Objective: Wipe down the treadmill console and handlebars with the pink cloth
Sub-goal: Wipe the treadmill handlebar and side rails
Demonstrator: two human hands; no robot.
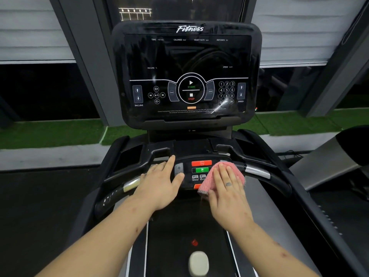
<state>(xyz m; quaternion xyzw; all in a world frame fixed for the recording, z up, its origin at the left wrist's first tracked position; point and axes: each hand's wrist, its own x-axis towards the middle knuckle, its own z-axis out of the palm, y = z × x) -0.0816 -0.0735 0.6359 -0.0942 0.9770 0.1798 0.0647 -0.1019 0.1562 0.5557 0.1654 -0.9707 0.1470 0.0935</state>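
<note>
The black treadmill console (187,62) stands upright ahead, its glossy screen dark with white button markings. Below it a small control panel (200,166) with red and green buttons sits in the middle of the curved black handlebar (257,172). My right hand (227,186) lies flat on the pink cloth (207,183), pressing it against the right side of that panel. My left hand (161,180) rests flat on the handlebar just left of the panel, fingers spread, holding nothing.
Silver grip sensors (131,183) show on both handlebar sides. The treadmill belt (179,236) runs beneath my arms with a pale oval object (198,263) on it. Green turf and dark windows lie beyond; another machine (349,148) stands at right.
</note>
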